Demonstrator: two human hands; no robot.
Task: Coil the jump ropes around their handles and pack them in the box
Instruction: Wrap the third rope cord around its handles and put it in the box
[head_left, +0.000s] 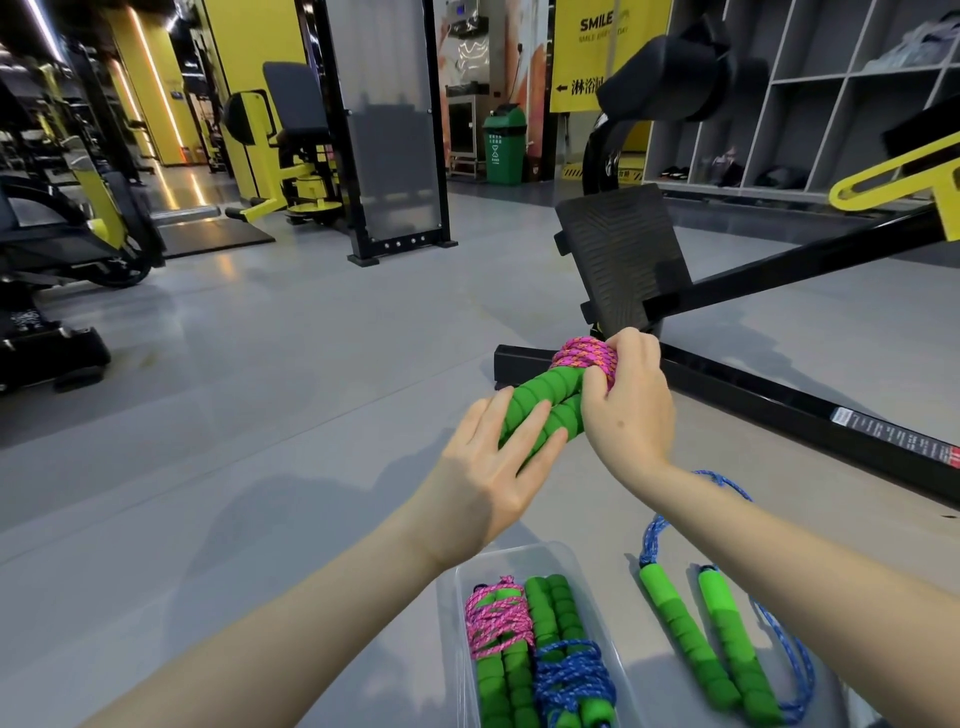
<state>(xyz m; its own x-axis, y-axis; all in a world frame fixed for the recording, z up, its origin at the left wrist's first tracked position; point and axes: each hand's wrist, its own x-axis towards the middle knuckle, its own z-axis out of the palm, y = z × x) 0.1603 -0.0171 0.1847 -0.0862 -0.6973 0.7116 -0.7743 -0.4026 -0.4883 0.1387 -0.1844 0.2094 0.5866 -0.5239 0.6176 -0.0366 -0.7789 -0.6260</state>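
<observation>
I hold a jump rope with two green foam handles (550, 410) side by side above the floor. Its pink cord (582, 358) is wound in a thick coil round the handles' far end. My right hand (628, 400) grips the bundle at the coil, fingers curled over the cord. My left hand (493, 467) lies with straight fingers against the near end of the handles. Below stands a clear plastic box (519, 558). In it lie a pink-corded coiled rope (496, 623) and a blue-corded coiled rope (571, 675).
On the grey floor right of the box lies an uncoiled rope with green handles (691, 639) and a loose blue cord (652, 540). A black gym machine frame (753, 395) with a footplate (618, 254) stands just beyond my hands. Further machines stand at left.
</observation>
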